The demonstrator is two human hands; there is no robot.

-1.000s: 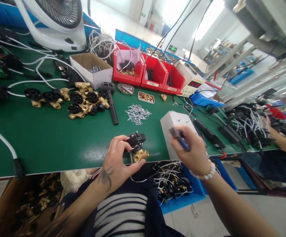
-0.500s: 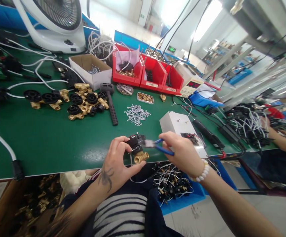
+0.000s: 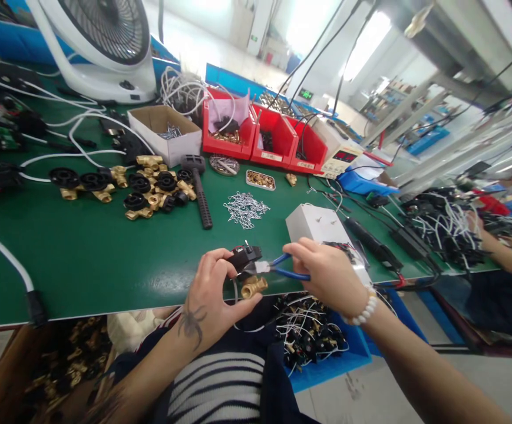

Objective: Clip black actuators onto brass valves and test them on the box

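My left hand (image 3: pixel 214 288) grips a valve assembly with a black housing (image 3: pixel 243 257) on top and a brass valve body (image 3: pixel 254 287) below, near the table's front edge. The thumb lies along the brass part and the fingers press on the black housing. In my right hand (image 3: pixel 326 274) are pliers with blue handles (image 3: pixel 288 267), the handles spread somewhat apart. Their jaws reach across the assembly, between the housing and the brass body; the tips are partly hidden. Beyond the hands lies a pile of small wire clips (image 3: pixel 245 209).
A black mallet (image 3: pixel 200 191) lies beside brass valves with black caps (image 3: pixel 149 185). Red bins (image 3: pixel 273 138) and a white fan (image 3: pixel 105 47) stand at the back. A grey box (image 3: pixel 313 224) sits by my right hand. A blue crate (image 3: pixel 348 359) is below; a co-worker's arm (image 3: pixel 503 250) is at right.
The pliers have swung from the side of the black housing to a lower, more crosswise position over the assembly, their handles spread wider. My left hand keeps its grip.
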